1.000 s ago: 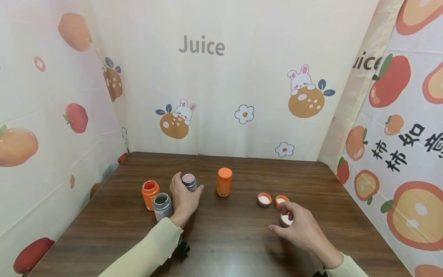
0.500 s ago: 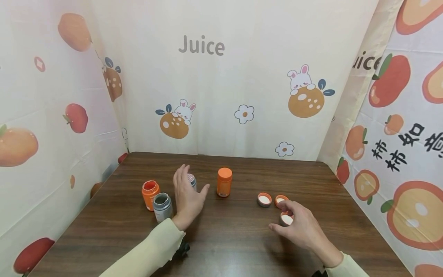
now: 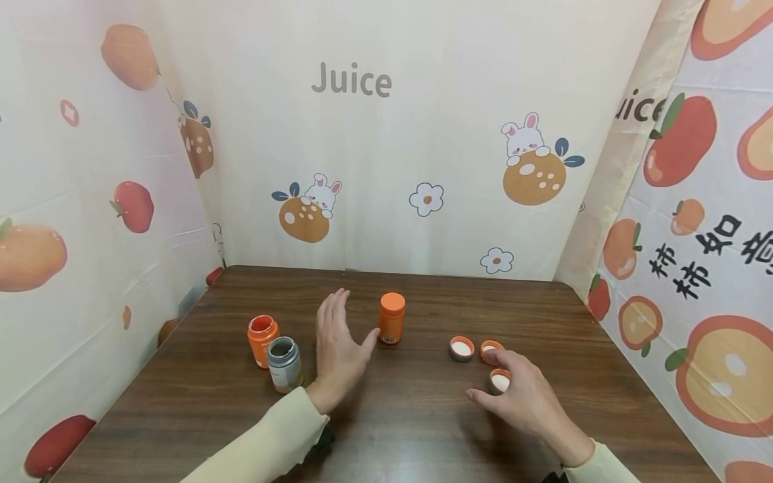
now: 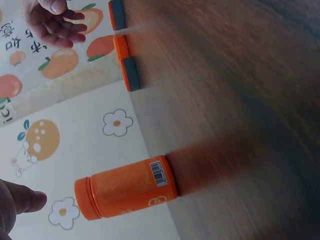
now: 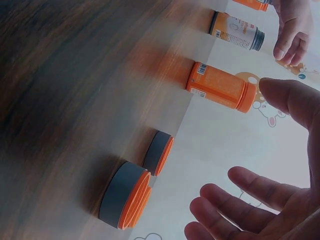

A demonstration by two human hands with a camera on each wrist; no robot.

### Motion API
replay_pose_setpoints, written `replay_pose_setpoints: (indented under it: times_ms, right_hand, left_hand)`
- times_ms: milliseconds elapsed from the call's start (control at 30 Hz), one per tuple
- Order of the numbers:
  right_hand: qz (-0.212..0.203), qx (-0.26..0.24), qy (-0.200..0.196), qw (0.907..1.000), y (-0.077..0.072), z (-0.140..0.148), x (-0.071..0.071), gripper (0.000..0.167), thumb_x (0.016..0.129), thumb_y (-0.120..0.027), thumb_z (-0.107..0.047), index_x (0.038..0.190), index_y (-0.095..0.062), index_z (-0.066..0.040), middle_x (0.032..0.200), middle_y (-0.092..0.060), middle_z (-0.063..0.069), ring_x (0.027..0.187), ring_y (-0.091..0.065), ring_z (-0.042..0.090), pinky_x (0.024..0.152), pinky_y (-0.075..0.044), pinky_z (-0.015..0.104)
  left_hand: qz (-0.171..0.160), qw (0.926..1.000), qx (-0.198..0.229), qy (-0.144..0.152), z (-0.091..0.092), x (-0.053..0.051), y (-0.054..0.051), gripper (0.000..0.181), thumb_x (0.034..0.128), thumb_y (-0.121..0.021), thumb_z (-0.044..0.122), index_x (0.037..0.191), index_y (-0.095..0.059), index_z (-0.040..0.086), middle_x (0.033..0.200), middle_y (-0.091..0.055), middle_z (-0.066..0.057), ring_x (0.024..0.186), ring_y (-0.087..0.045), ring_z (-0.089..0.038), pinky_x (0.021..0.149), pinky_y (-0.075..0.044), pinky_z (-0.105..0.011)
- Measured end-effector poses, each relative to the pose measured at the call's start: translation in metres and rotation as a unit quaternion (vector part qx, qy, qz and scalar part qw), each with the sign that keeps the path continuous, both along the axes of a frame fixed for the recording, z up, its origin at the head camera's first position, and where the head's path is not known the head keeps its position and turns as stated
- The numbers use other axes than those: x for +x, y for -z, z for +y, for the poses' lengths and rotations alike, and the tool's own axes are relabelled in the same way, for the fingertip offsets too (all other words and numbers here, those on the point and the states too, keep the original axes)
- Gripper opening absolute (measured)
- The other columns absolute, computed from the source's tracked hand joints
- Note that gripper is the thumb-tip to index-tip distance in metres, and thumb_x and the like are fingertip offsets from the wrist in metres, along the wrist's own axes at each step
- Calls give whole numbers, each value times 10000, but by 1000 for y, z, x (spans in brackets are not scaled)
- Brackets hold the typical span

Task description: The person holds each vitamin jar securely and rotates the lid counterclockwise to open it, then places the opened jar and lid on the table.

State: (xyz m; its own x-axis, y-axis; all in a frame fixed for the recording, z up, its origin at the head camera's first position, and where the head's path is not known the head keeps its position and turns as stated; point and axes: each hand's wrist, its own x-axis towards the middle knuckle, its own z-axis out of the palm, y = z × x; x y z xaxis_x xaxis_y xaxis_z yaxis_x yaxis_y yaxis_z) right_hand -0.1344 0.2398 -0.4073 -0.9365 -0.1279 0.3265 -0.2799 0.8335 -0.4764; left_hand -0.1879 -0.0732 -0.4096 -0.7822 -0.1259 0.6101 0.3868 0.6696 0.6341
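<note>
My left hand is held with straight, spread fingers just left of a closed orange bottle, its thumb nearest it. The left wrist view shows the bottle upright on the table, apart from the thumb. Over at the right, my right hand hovers with loosely bent fingers and holds nothing. Beside and partly under it lie three caps, inner side up: a grey one with an orange rim, an orange one and another grey one. The right wrist view shows the fingers apart from the caps.
On the left of the brown wooden table stand an uncapped orange bottle and an uncapped grey bottle, side by side. Fabric printed with fruit hangs around the table; the back curtain meets its far edge.
My left hand has let go of the small grey sealed bottle, straightened its fingers and moved right toward the closed orange bottle. That grey bottle is now hidden in the head view. My right hand barely moved.
</note>
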Motion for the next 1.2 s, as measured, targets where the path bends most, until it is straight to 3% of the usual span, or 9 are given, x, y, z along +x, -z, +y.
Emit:
replay_pose_setpoints:
  times_ms: [167,433,800,1200]
  right_hand:
    - [-26,52,25,10000,1,-1,-1,667,691,-938,-431,1222,-699,-108,1210,-706,30,1162,-638,293,939,-497,524]
    - [-37,13,19,10000,1,-3,-1,691,694,-930,-474,1245,-687,-137,1228,-702,18,1163,-634,291,928,-499,530]
    - [-59,-154,-66,9998,0,-8,-3,671,697,-923,-514,1226,-675,-183,1181,-707,-16,1062,-655,237,900,-504,511]
    - [127,-213,-228,9994,3,-12,-9,706,708,-901,-564,1250,-680,-168,1174,-705,-5,1059,-648,223,886,-508,506]
  left_hand:
    - [198,9997,-67,88,4,2,1,830,763,-921,156,1446,-470,14,1467,-502,-154,1391,-406,-339,1183,-260,-510]
    - [127,9994,-8,330,12,7,6,780,770,-921,185,1415,-512,27,1425,-552,-137,1342,-488,-319,1126,-376,-489]
    - [-428,9976,137,528,21,9,13,795,764,-930,254,1408,-525,21,1401,-578,-147,1295,-546,-336,1079,-431,-510]
    - [-1142,9904,557,535,20,1,16,814,760,-931,308,1418,-528,51,1428,-572,-150,1306,-549,-349,1076,-434,-519]
